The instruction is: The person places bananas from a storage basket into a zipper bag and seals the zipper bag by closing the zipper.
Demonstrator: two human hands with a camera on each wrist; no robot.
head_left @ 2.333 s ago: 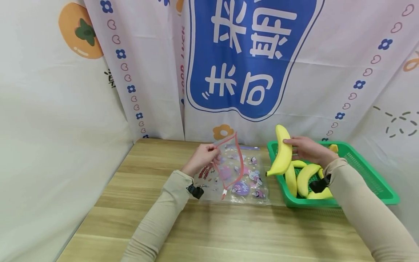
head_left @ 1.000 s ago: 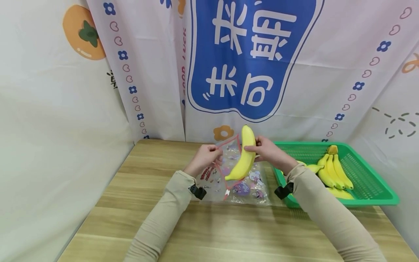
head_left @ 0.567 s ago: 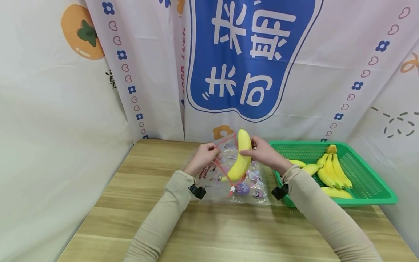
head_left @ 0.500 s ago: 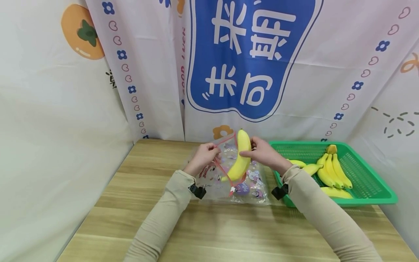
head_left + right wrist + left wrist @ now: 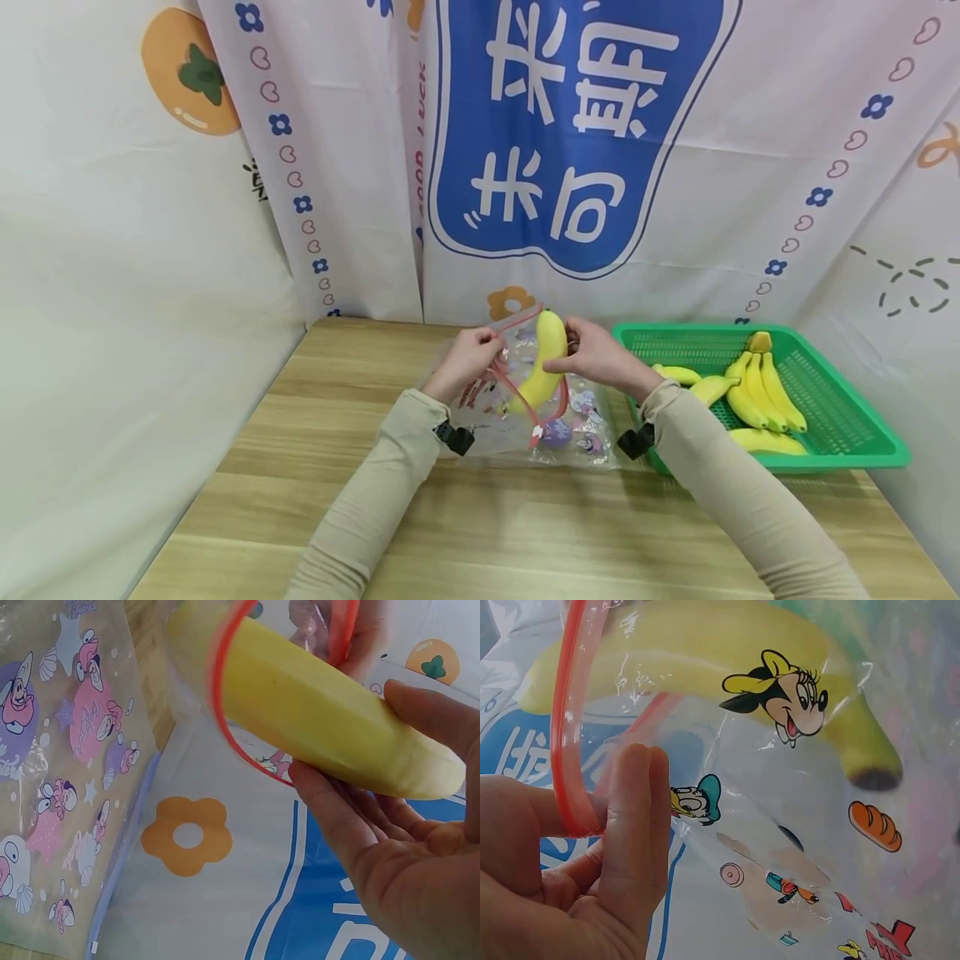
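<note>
My left hand pinches the red-zippered rim of a clear plastic zip bag printed with cartoon characters, its mouth spread apart. A yellow banana is held by my right hand, thumb on one side and fingers on the other. Its stem end is inside the bag, seen through the plastic in the left wrist view. The right wrist view shows the red zipper rim crossing around the banana, with the rounded end still outside in my fingers.
A second printed zip bag with a purple zipper lies flat on the wooden table beneath the hands. On the right stands a green plastic basket with a bunch of bananas and several loose ones. A printed cloth hangs behind.
My right hand has carried the banana left from over the basket to the bag, and its stem end has gone in through the mouth. My left hand keeps its pinch on the rim.
</note>
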